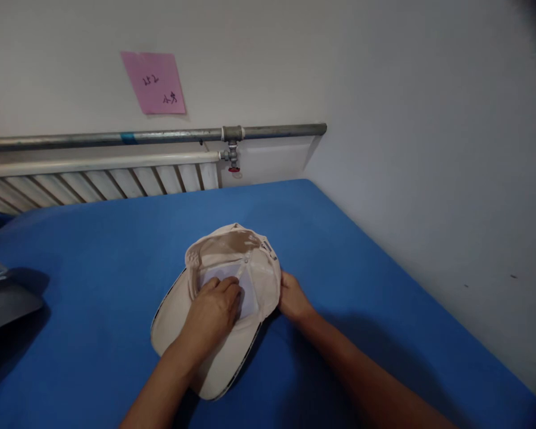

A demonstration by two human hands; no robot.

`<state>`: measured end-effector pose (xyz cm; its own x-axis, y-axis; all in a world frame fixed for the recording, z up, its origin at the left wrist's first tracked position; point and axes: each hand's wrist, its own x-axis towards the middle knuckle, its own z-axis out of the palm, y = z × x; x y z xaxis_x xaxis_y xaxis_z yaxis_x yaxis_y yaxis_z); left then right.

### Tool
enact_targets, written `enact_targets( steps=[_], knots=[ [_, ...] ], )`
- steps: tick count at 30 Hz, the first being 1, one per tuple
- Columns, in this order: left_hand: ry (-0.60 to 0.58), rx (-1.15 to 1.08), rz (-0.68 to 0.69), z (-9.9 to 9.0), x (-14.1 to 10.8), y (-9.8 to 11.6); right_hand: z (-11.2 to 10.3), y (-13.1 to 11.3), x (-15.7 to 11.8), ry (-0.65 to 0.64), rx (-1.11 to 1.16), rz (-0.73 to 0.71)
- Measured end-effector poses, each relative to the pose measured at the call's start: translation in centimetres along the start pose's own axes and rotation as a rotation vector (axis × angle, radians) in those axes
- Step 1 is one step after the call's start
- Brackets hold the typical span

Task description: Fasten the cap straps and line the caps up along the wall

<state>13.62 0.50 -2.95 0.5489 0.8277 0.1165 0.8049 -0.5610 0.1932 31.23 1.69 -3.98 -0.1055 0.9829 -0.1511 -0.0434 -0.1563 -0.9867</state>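
A beige cap (261,277) is held upside down over a blue surface (116,256), its hollow facing up and its brim toward the lower left. My left hand (217,307) reaches inside the crown, its fingers bent over a pale lining panel (249,301); the fingertips are partly hidden, and what they hold, if anything, cannot be made out. At the cap's right edge my right hand (292,296) grips the rim, with some fingers hidden behind the fabric.
Part of a grey cap (9,304) lies at the far left. Behind the surface are a white radiator (98,185), a metal pipe (170,137) and a red valve handle (234,170). A pink note (156,83) hangs on the wall. Another wall (429,149) borders the right side.
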Motion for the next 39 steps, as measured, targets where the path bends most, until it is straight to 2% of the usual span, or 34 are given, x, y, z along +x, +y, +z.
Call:
enact_targets(
  steps=[8, 12, 16, 21, 31, 39],
  knots=[
    [0.033, -0.065, -0.049, 0.64, -0.34, -0.31, -0.15, 0.15, 0.10, -0.006, 0.007, -0.014],
    [0.052, 0.022, 0.010, 0.68, -0.32, -0.27, -0.09, 0.10, 0.10, -0.005, 0.000, -0.016],
    [0.008, 0.086, 0.052, 0.36, -0.23, -0.13, -0.06, -0.10, 0.01, -0.013, -0.004, -0.008],
    [-0.017, 0.038, 0.024, 0.00, -0.19, 0.03, -0.16, -0.16, -0.01, -0.013, -0.009, -0.022],
    [0.042, -0.065, -0.031, 0.60, -0.39, -0.28, -0.32, 0.20, 0.12, -0.011, -0.027, -0.026],
    [0.023, -0.102, -0.057, 0.68, -0.33, -0.35, -0.37, 0.51, 0.20, -0.009, -0.019, -0.037]
  ],
)
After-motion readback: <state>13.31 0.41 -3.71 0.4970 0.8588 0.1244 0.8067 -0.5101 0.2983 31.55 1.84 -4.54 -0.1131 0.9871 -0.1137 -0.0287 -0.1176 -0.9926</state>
